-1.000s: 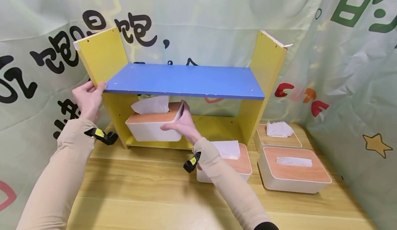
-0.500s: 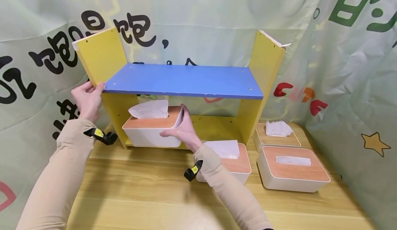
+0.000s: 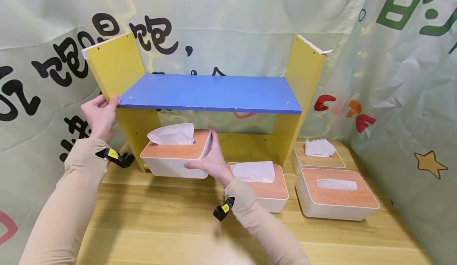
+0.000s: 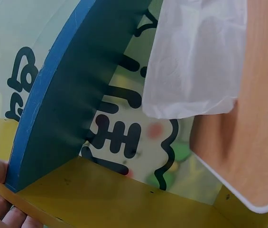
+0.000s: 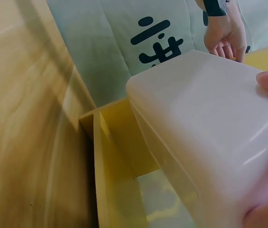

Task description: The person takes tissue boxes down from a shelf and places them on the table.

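Observation:
My right hand (image 3: 210, 160) grips the right end of a tissue box (image 3: 175, 168) with a white body, a wood-look lid and a white tissue sticking up. The box is at the front opening of the lower compartment, towards its left side, and hides the shelf's lower front edge there. In the right wrist view, the thumb presses on the box's white side (image 5: 209, 99). My left hand (image 3: 98, 116) holds the front edge of the shelf's yellow left panel (image 3: 116, 64), thumb at the corner of the blue board (image 3: 210, 92).
Another tissue box (image 3: 273, 191) stands on the wooden table (image 3: 160, 233) before the shelf, partly behind my right forearm. Two more boxes, a front one (image 3: 339, 207) and a rear one (image 3: 321, 161), stand right of the shelf. A printed curtain (image 3: 228, 27) hangs behind.
My right hand has drawn the tissue box out of the lower compartment towards me, so it appears lower in the head view. My left hand keeps its hold on the shelf.

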{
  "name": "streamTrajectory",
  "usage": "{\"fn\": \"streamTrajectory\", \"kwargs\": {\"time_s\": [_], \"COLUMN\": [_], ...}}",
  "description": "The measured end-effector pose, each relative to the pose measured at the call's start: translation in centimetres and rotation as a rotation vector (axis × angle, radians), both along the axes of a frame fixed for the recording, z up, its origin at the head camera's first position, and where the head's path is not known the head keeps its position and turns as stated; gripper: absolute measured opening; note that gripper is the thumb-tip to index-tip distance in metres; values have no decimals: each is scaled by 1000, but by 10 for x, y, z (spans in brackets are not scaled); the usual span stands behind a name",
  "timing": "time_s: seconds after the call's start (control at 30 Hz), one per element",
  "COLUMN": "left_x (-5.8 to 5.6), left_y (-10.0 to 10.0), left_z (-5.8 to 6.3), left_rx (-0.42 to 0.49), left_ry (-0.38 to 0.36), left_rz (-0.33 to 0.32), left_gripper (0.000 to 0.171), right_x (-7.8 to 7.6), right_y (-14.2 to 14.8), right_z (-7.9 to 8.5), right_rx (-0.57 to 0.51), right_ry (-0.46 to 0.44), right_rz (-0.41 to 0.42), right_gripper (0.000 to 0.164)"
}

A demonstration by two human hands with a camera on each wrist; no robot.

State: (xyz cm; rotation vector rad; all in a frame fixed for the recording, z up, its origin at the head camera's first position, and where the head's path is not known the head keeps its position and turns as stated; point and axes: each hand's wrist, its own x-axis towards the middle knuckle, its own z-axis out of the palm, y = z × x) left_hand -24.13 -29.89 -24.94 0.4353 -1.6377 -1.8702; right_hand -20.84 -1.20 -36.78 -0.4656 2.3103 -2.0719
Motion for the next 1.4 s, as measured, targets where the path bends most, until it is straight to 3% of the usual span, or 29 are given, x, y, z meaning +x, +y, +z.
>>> {"fn": "streamTrajectory", "kwargs": {"time_s": [0.63, 1.4], "left_x": [-1, -2], "left_y": [0, -1], "left_z": [0, 0], "left_rx": [0, 9], "left_ry": [19, 1], "left_rz": [-1, -9], "left_gripper": [43, 44], "right_x": [24, 37], "right_y": [1, -4], "right_z": [-25, -58], "right_rx": [-41, -95], "right_ry": [31, 67], "right_rz": [27, 53], "right_gripper": [132, 131]}}
